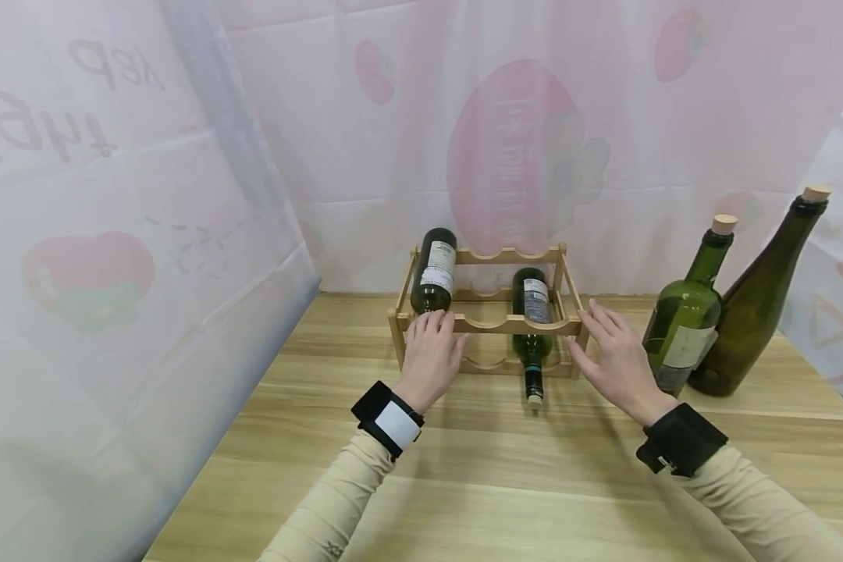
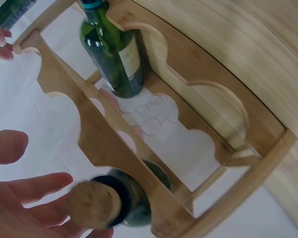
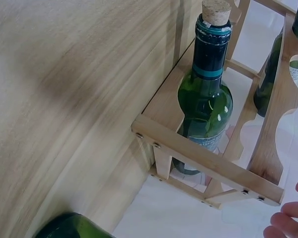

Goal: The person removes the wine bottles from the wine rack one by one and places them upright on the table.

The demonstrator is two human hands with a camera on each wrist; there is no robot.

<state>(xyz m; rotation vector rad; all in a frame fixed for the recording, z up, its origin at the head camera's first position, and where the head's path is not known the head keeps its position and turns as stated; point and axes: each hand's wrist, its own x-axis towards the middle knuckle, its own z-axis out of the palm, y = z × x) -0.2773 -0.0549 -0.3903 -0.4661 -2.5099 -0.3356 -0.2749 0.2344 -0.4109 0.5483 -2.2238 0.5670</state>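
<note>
A small wooden wine rack [image 1: 495, 325] stands on the table against the curtain. On its upper left slot lies a dark, labelled wine bottle [image 1: 437, 261], neck toward the person. My left hand [image 1: 431, 357] is at that neck, fingers extended; in the left wrist view they spread beside and behind the cork [image 2: 92, 204]. A second green bottle [image 1: 531, 343] lies in the lower tier at the right, its corked neck sticking out the front. My right hand [image 1: 617, 363] is at the rack's front right corner, fingers loosely straight and holding nothing.
To the right, a green corked bottle [image 1: 684, 320] with a pale label and a taller olive bottle [image 1: 752, 300] stand upright on the wooden table [image 1: 478, 499]. A printed curtain [image 1: 309, 156] hangs behind and to the left.
</note>
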